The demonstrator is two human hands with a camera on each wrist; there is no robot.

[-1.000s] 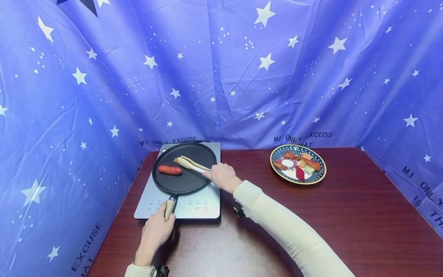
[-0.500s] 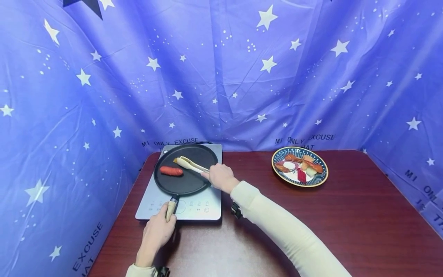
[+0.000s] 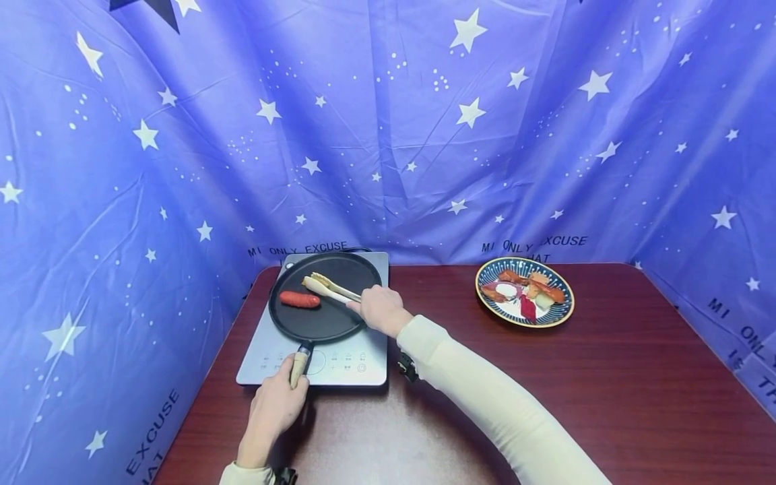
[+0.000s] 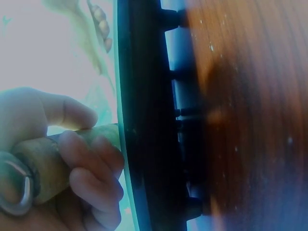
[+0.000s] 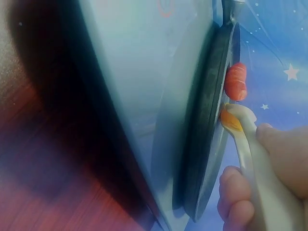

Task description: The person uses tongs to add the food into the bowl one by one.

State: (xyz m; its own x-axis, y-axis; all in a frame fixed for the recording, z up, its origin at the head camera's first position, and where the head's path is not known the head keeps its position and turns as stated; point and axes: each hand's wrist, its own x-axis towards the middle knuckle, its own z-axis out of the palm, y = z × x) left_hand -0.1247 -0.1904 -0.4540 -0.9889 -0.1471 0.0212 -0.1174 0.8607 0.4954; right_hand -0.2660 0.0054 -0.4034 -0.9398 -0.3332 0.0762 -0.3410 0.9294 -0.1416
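Observation:
My left hand (image 3: 275,407) grips the light wooden handle (image 3: 299,370) of a flat black frying pan (image 3: 333,327); in the left wrist view, curled fingers (image 4: 96,173) wrap it near its metal hanging ring (image 4: 21,204). My right hand (image 3: 383,310) holds cream tongs (image 3: 319,287) over the pan. Their tips lie close above its surface, with an orange-yellow patch (image 5: 232,121) showing between them in the right wrist view. A red sausage (image 3: 300,300) lies in the pan, just left of the tips.
The pan sits on a silver induction cooker (image 3: 263,357) at the table's left. A blue-patterned plate (image 3: 494,310) of mixed food stands at the back right of the dark red wooden table (image 3: 606,370). A starry blue curtain (image 3: 424,168) hangs behind and at both sides.
My right hand has shifted slightly left with the tongs, whose arms look a little farther apart. The left hand, pan and sausage keep their places; the head view has shifted slightly.

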